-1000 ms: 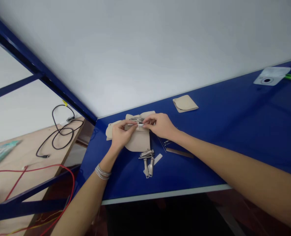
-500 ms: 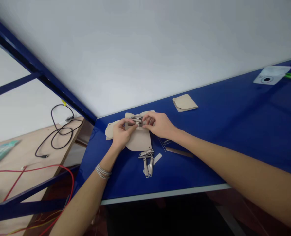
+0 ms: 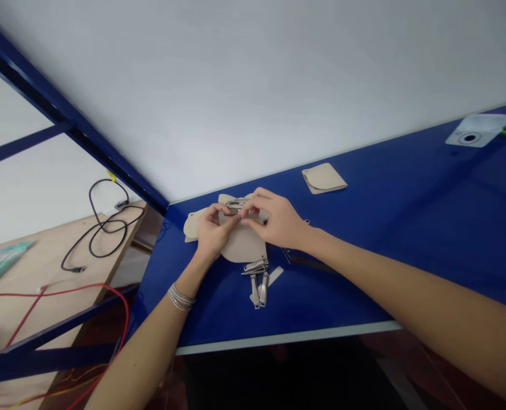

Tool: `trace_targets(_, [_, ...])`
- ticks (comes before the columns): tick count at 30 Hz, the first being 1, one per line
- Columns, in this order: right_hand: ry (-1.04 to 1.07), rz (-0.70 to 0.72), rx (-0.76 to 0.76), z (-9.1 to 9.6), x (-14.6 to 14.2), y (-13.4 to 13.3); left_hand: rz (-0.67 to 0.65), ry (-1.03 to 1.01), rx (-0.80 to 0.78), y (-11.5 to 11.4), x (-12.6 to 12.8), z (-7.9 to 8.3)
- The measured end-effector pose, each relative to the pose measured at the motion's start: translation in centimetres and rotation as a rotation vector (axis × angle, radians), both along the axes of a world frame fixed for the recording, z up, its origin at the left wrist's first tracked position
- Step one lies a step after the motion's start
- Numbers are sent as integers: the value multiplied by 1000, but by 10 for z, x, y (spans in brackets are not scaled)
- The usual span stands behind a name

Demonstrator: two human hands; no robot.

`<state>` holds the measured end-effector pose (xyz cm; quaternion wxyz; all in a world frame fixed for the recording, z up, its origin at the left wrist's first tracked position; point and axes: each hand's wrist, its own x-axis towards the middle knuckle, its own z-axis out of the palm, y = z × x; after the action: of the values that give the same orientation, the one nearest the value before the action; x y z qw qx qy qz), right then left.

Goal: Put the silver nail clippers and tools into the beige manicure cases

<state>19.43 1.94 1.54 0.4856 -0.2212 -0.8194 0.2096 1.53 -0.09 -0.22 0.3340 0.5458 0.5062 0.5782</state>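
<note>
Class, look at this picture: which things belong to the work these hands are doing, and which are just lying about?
Things: left hand, right hand, steel nail clipper between them, beige pouch beneath, steel manicure tools beside it.
Rest: folded beige pouch, white pad, black cable, red wire.

Far beyond the right hand (image 3: 278, 221), a white plate (image 3: 489, 128) with a round hole lies on the blue table (image 3: 406, 193). Left of the left hand (image 3: 212, 234), a black cable (image 3: 91, 196) and a red wire (image 3: 73, 286) are on a wooden table (image 3: 31, 256).
</note>
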Motion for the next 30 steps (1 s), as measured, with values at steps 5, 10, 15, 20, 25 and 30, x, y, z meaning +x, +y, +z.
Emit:
trace_targets(5, [-9, 24, 40, -1, -2, -2, -5, 20, 19, -1, 0, 0])
trace_targets(10, [-35, 29, 55, -1, -2, -2, -21, 20, 31, 0, 0, 0])
trace_targets(15, [-49, 60, 49, 0, -2, -4, -12, 40, 54, -1, 0, 1])
trace_targets(20, [-62, 44, 99, 2, -1, -4, 4, 49, 45, -1, 1, 2])
trace_targets(25, [-59, 31, 108, 4, 0, -5, 21, 80, 64, -2, 2, 3])
trace_targets(30, [-81, 58, 115, 3, -2, -6, 3, 43, 56, -3, 4, 3])
